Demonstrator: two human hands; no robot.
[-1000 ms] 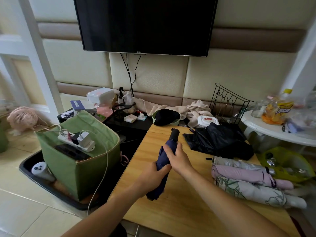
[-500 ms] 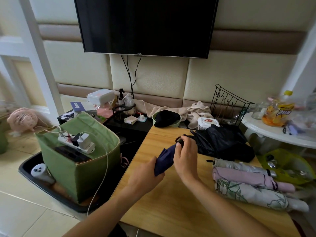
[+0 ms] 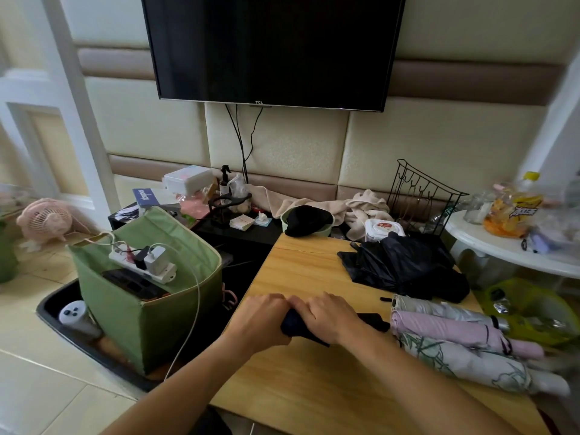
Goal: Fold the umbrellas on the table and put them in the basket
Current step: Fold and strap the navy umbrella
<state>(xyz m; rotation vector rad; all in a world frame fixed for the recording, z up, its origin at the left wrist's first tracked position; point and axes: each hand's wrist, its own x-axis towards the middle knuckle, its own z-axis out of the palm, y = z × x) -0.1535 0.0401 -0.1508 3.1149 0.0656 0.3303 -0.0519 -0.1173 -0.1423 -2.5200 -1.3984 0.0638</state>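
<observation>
Gripping a navy umbrella with both hands, a person holds it lengthwise just above the wooden worktop. Left hand and right hand sit side by side, knuckles up, fingers curled round the folded canopy; the black handle end juts out to the right, just beside three folded umbrellas: grey, pink and leaf-printed, lying parallel on the worktop's right side. A black umbrella, loose and unfolded, lies at the far right corner. Left of the worktop, on the floor, a green fabric basket stands in a black tray, with a white power strip and plugged chargers resting across its top. Legible writing: "TCL" on the lower bezel of the wall-mounted television. A blue box behind the basket bears white lettering too small to read; the yellow snack bag on the white side table carries print that is blurred.
</observation>
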